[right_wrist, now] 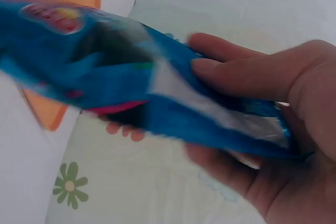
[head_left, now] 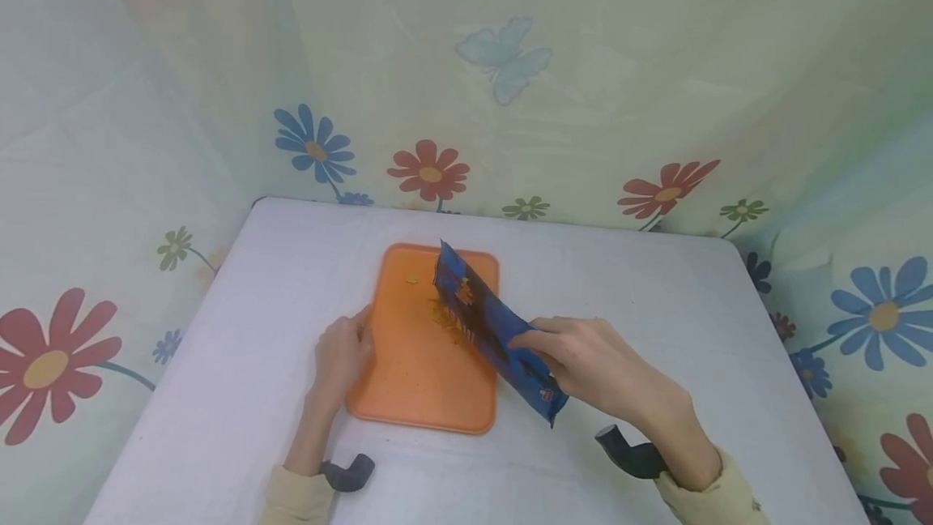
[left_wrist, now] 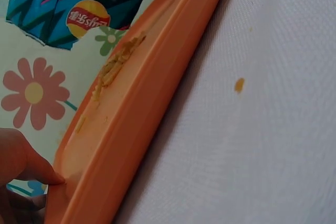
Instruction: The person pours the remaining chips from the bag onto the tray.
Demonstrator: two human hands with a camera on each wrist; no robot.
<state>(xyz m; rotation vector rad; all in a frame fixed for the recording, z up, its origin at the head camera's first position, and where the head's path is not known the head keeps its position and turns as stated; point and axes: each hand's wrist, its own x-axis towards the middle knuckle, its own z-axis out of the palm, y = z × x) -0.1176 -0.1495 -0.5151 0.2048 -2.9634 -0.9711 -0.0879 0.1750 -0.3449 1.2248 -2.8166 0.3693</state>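
An orange tray (head_left: pixel 408 371) lies on the white-covered table, and my left hand (head_left: pixel 341 355) pinches its left rim. In the left wrist view the thumb (left_wrist: pixel 39 169) sits on the inner side of that rim. My right hand (head_left: pixel 586 355) grips a blue Lay's snack bag (head_left: pixel 503 326), which slants over the tray's right side with its far end toward the tray's middle. Thin yellow snack sticks (left_wrist: pixel 115 66) lie in a small pile on the tray, partly hidden by the bag in the head view. What is still inside the bag is hidden.
Small yellow crumbs (left_wrist: pixel 239 85) lie on the white tablecloth (head_left: pixel 619 290) beside the tray. A flower-patterned curtain (head_left: pixel 568 128) stands behind the table and at both sides. Dark curved pieces (head_left: pixel 350 474) are worn at both wrists.
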